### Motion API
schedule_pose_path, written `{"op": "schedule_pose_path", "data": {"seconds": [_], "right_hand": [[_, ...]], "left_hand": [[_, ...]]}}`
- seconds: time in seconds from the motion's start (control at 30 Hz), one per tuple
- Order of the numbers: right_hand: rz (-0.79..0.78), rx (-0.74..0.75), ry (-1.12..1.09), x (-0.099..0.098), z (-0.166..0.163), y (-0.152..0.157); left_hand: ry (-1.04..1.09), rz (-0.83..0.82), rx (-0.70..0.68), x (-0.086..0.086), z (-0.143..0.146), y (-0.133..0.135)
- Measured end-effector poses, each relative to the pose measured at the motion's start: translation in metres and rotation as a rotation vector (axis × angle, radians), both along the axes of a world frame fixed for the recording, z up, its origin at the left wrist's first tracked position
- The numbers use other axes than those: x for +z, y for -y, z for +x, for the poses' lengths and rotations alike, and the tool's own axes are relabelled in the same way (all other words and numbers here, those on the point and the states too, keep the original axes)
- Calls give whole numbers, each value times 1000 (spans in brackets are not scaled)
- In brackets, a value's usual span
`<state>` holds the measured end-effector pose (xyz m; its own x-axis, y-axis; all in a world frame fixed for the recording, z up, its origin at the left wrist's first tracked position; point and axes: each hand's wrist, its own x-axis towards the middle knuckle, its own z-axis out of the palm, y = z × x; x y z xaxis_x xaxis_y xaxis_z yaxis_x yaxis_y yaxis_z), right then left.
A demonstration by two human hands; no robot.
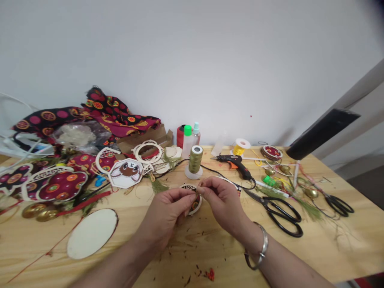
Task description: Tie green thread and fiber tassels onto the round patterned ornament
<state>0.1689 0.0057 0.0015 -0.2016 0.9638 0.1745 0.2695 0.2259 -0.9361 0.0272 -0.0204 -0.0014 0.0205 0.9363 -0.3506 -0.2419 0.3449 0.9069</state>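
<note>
My left hand (168, 208) and my right hand (223, 202) meet over the middle of the table, thumbs and forefingers pinched together. Whatever lies between the fingertips is too small to make out. Just beneath them is a small round ornament (195, 208) with a pale openwork rim and dark patterned fabric, partly covered by my left fingers; whether that hand also holds it, I cannot tell. A spool of olive thread (195, 161) stands upright beyond my hands. Part of a white-edged piece (228, 182) shows behind my right hand.
A black-and-orange glue gun (235, 163) and black-handled scissors (280, 212) lie to the right. Capped bottles (188, 142) stand behind the spool. Patterned fabric (111, 112) and ornament pieces crowd the left. A white oval (92, 234) lies front left, with scraps (210, 274) near the front.
</note>
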Motion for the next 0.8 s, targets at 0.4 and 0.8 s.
{"op": "schedule_pose_path", "data": {"seconds": [0.4, 0.8], "right_hand": [[119, -40, 99, 5, 0, 3], [132, -29, 136, -1, -1, 6]], "left_hand": [[25, -1, -42, 2, 1, 2], [5, 3, -69, 1, -1, 3]]}}
